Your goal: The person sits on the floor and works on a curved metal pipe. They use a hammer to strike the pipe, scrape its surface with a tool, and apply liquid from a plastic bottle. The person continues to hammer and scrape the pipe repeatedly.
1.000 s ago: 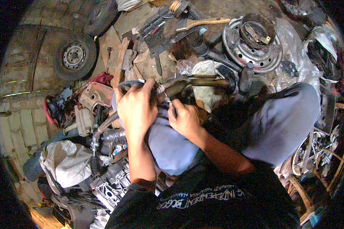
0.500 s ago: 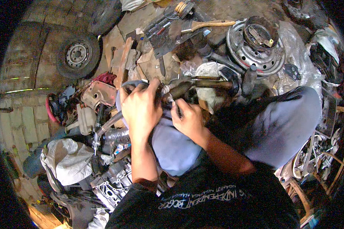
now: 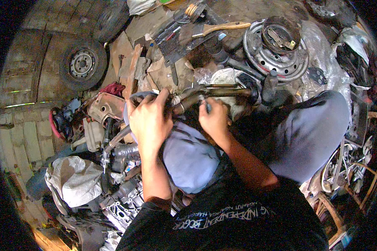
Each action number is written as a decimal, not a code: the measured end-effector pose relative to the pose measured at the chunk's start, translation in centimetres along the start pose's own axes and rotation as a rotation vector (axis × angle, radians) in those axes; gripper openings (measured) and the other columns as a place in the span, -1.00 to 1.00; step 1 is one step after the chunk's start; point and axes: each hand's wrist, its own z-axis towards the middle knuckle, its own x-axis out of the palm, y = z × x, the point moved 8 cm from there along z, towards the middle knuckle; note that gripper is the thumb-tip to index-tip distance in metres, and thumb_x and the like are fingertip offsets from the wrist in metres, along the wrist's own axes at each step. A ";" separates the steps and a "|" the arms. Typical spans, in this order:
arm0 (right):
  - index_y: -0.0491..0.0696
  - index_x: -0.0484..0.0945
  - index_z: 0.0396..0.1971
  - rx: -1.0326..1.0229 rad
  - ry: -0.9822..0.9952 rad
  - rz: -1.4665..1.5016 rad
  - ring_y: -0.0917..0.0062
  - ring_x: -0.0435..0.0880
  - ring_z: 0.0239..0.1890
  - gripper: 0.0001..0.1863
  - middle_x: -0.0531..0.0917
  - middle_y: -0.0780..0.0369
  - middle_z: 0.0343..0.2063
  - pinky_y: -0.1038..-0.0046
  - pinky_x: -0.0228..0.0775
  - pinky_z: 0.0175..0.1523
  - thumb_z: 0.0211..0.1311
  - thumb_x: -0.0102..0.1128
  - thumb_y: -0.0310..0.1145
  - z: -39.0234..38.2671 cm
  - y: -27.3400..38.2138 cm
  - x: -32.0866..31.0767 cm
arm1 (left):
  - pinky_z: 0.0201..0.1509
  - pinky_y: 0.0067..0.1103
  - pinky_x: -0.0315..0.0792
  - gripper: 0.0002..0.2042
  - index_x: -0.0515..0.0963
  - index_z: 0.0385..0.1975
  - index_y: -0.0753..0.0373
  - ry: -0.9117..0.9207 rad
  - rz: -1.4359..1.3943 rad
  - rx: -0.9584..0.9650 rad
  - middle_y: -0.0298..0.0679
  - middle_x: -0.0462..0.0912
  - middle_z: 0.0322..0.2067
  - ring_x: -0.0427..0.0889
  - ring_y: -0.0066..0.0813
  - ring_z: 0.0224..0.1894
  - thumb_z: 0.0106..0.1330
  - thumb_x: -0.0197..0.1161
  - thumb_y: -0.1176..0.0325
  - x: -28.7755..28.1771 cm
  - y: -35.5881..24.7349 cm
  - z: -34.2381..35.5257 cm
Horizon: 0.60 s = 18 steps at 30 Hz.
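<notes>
My left hand (image 3: 151,119) is closed over a long metal shaft assembly (image 3: 188,101), near a pale band, above my left leg in blue-grey trousers (image 3: 188,163). The shaft runs from lower left to a dark, wider end (image 3: 251,94) at the right. My right hand (image 3: 213,121) pinches a small tool with a dark handle (image 3: 208,108), held against the underside of the shaft to the right of my left hand; the tool's exact kind cannot be made out. A white cloth (image 3: 224,76) lies behind the shaft.
A tyre (image 3: 67,67) leans at the upper left. A wheel rim (image 3: 255,54), a wooden-handled brush (image 3: 226,26) and a black plate (image 3: 171,50) lie ahead. Engine parts (image 3: 121,209), a white sack (image 3: 73,182) and a red-rimmed round part (image 3: 54,121) lie leftward; metal scraps (image 3: 347,163) at right.
My right hand and its small tool have moved right and slightly up along the shaft. My left hand stays in about the same place on it.
</notes>
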 end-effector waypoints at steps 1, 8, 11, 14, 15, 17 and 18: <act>-0.13 0.57 -0.44 -0.005 0.139 0.013 -0.08 0.58 -0.45 -0.81 0.59 -0.09 -0.53 0.02 0.40 -0.28 0.13 0.16 -0.30 -0.2 2.0 0.2 | 0.20 -0.05 0.24 -0.58 0.54 -0.11 0.05 -0.006 0.000 -0.007 -0.10 0.62 -0.44 0.65 -0.07 -0.30 -0.07 0.35 0.35 0.1 0.3 -0.2; -0.12 0.62 -0.47 0.055 0.297 -0.026 -0.03 0.63 -0.42 -0.80 0.64 -0.07 -0.50 0.06 0.48 -0.24 0.09 0.18 -0.29 2.0 1.3 0.2 | 0.14 -0.15 0.26 -0.65 0.54 -0.21 0.07 -0.001 0.015 0.011 -0.10 0.63 -0.44 0.65 -0.09 -0.31 -0.08 0.36 0.35 -0.2 -0.2 -0.1; -0.15 0.62 -0.42 0.039 0.357 -0.025 -0.05 0.60 -0.43 -0.82 0.60 -0.10 -0.52 0.11 0.44 -0.30 0.11 0.19 -0.33 2.3 1.7 0.4 | 0.08 -0.19 0.28 -0.70 0.54 -0.26 0.08 -0.049 0.000 0.018 -0.10 0.62 -0.46 0.64 -0.10 -0.33 -0.07 0.36 0.35 -0.4 -0.2 -0.2; -0.15 0.62 -0.45 -0.032 0.434 0.143 -0.01 0.62 -0.39 -0.80 0.61 -0.08 -0.52 0.11 0.41 -0.31 0.12 0.18 -0.30 1.0 5.2 0.6 | 0.06 -0.20 0.28 -0.72 0.52 -0.30 0.10 -0.063 -0.016 0.017 -0.11 0.61 -0.48 0.64 -0.10 -0.34 -0.06 0.36 0.34 -0.3 -0.1 -0.2; -0.16 0.62 -0.46 0.006 0.418 0.145 -0.01 0.63 -0.39 -0.79 0.61 -0.08 -0.52 0.12 0.42 -0.30 0.13 0.18 -0.29 1.2 4.8 0.7 | 0.05 -0.20 0.28 -0.73 0.52 -0.31 0.10 -0.055 -0.016 0.014 -0.11 0.61 -0.49 0.63 -0.10 -0.35 -0.05 0.36 0.33 -0.2 0.0 -0.3; -0.21 0.63 -0.47 0.154 0.411 0.087 -0.02 0.64 -0.34 -0.77 0.63 -0.11 -0.46 0.15 0.48 -0.18 0.11 0.18 -0.32 2.3 2.9 0.6 | 0.05 -0.20 0.28 -0.73 0.52 -0.30 0.09 -0.052 -0.012 0.035 -0.11 0.61 -0.49 0.63 -0.10 -0.35 -0.05 0.36 0.32 -0.2 -0.1 -0.3; -0.21 0.63 -0.48 0.118 0.257 0.143 -0.02 0.65 -0.36 -0.76 0.63 -0.10 -0.47 0.15 0.47 -0.19 0.13 0.17 -0.30 2.8 -0.4 1.5 | 0.05 -0.20 0.28 -0.72 0.52 -0.30 0.09 -0.060 -0.010 0.066 -0.11 0.61 -0.49 0.63 -0.09 -0.35 -0.05 0.36 0.32 -0.8 -0.9 0.1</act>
